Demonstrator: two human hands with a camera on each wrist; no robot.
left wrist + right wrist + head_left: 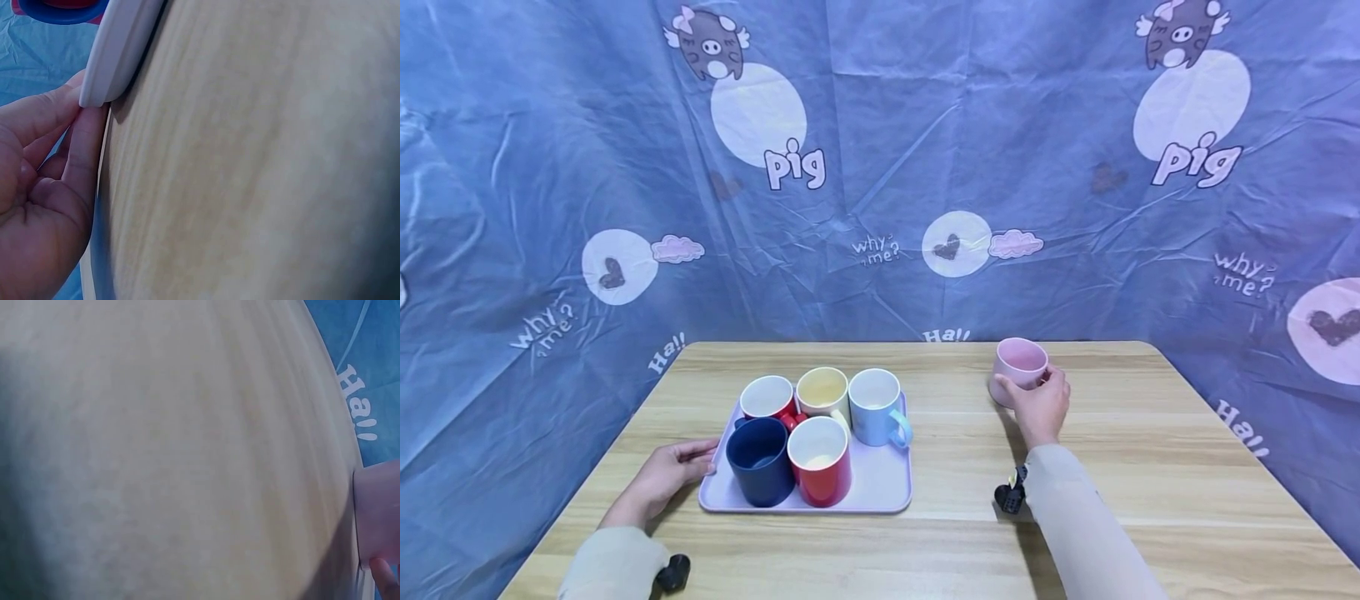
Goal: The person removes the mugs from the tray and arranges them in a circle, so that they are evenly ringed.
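Note:
My right hand (1040,407) grips a pink mug (1009,387) near the back right of the table, thumb on the near side of its wall. In the right wrist view the pink mug (378,512) stands at the right edge with a fingertip against it. My left hand (668,475) pinches the left rim of a pale lilac tray (880,492). The left wrist view shows the thumb and fingers about the corner of the tray (115,56). On the tray stand a navy mug (762,467), a red mug (822,475), a light blue mug (872,412), a cream mug (822,390) and another red mug (767,396).
The wood-grain table (955,542) reaches back to a blue printed cloth (880,167), which hangs behind it and along both sides. Black wrist devices (1011,492) sit at both sleeves.

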